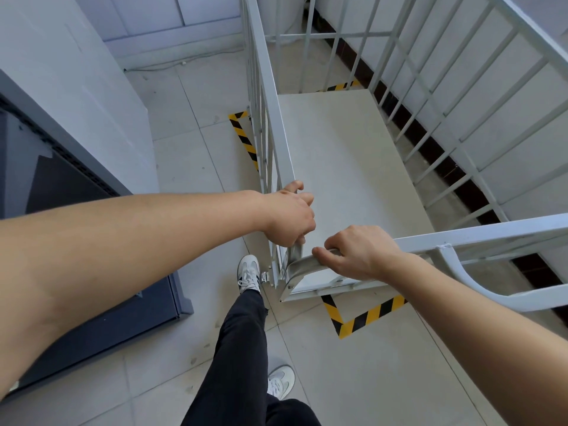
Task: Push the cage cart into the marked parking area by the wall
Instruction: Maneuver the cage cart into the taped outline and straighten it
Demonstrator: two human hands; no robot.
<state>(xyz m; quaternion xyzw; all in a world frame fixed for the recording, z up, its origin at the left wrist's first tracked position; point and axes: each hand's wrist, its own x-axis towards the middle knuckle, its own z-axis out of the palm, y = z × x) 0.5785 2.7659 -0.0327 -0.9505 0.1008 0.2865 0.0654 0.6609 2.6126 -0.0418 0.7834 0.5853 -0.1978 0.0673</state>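
Note:
The white metal cage cart (347, 167) stands in front of me, its barred right side close along the wall (491, 124). My left hand (290, 215) grips the top rail of its left side at the near corner. My right hand (358, 252) grips the near top rail beside that corner. Yellow-and-black floor tape (367, 315) marks the parking area; one corner shows just outside the cart's near edge, a strip (244, 138) runs along its left side, and a short piece (339, 86) shows at the far end. The cart's deck is bare.
A dark grey cabinet (76, 272) and a white partition (76, 87) stand to my left across a strip of tiled floor (190, 155). My left foot (247, 273) is next to the cart's near-left caster. A dark skirting runs along the wall on the right.

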